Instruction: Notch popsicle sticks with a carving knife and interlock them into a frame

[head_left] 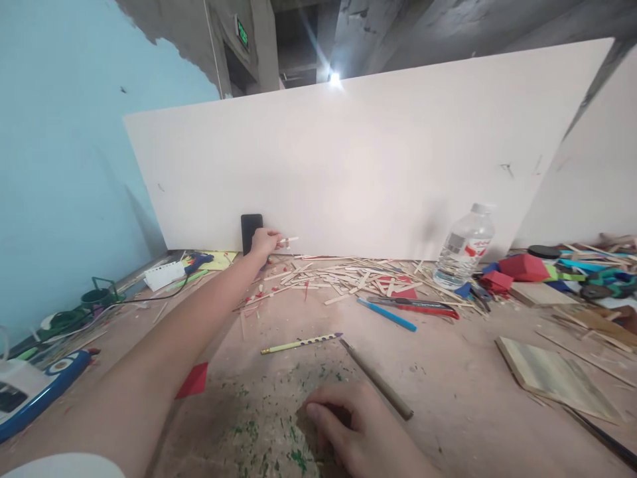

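Observation:
My left hand point(265, 241) is stretched far out to the white board. Its fingers are pinched on a small pale wooden stick point(290, 239), whose end sticks out to the right. Just behind that hand, a black phone point(250, 228) leans upright against the board. Close to me, my right hand point(351, 421) rests on the table with loosely curled fingers, thumb against the forefinger, and I see nothing in it. A brown stick-like tool point(381, 382) lies beside it, and a yellow pencil point(301, 343) lies farther off. Green specks are scattered to its left.
Thin wooden sticks point(343, 279) are heaped along the white board point(338, 166). Right of them are a blue pen point(387, 315), a red utility knife point(423, 307) and a water bottle point(465, 249). A wooden block point(555, 378) lies at right; a power strip point(44, 392) at left.

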Demonstrator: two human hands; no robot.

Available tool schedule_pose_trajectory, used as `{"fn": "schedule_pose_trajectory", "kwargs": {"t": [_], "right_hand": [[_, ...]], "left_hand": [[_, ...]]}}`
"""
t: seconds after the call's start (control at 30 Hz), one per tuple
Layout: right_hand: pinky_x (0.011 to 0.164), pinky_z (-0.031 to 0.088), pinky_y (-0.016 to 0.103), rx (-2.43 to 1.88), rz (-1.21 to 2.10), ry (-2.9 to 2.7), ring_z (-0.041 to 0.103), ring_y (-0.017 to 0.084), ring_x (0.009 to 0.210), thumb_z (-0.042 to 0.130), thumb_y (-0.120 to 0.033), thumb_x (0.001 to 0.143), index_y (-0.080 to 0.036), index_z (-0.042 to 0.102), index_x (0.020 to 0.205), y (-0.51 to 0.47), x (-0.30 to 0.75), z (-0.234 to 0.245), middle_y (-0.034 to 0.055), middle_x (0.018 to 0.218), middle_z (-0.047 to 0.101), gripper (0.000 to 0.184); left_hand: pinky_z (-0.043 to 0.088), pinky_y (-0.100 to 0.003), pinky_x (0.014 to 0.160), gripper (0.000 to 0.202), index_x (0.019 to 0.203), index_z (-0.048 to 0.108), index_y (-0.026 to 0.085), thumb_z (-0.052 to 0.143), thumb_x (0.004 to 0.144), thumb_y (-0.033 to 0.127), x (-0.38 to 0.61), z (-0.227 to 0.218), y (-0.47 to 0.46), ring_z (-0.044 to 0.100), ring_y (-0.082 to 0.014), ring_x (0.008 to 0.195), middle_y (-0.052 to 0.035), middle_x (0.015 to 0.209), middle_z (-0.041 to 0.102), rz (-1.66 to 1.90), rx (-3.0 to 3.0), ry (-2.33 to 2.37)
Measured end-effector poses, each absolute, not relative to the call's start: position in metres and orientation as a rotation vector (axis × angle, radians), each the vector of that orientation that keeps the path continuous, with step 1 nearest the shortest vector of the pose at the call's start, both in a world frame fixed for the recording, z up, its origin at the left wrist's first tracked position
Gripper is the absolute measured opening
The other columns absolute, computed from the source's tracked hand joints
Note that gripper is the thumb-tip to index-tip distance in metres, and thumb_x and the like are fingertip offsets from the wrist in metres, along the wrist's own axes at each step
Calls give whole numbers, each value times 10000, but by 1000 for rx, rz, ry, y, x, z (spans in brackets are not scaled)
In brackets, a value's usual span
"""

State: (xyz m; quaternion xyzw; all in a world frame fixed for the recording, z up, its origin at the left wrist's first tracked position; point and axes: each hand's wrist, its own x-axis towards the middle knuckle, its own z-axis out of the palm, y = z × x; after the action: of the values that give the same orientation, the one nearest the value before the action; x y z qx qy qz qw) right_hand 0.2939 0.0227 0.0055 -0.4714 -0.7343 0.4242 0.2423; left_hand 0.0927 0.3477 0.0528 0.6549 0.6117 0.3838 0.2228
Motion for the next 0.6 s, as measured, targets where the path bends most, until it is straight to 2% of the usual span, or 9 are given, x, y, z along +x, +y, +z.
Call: {"fn": "schedule_pose_trajectory", "kwargs": {"t": [0.23,0.43,0.6], "right_hand": [[593,377,215,-1284,1183,-1965,518,123,631,510,-191,922,-187,616,688,21,292,10,-20,641,586,257],[618,398,212,-1299,1170,-1959,550,123,641,534,-192,924,-176,687,720,19,293,9,-10,655,632,255],[573,413,194,-1292,1193,-1960,575,115,608,491,-181,938,-171,730,763,18,293,5,-8,655,633,297]], "left_hand": [[595,-468,962,365,1324,625,176,647,1014,369,103,43,329,668,-251,1140,-117,1341,641,920,2172,1634],[594,-457,968,335,1308,638,191,633,1023,367,162,29,312,667,-240,1136,-116,1348,642,555,2557,1290],[595,-453,961,344,1310,635,186,645,1016,366,192,18,307,669,-244,1136,-115,1337,645,377,2656,1282]]}}
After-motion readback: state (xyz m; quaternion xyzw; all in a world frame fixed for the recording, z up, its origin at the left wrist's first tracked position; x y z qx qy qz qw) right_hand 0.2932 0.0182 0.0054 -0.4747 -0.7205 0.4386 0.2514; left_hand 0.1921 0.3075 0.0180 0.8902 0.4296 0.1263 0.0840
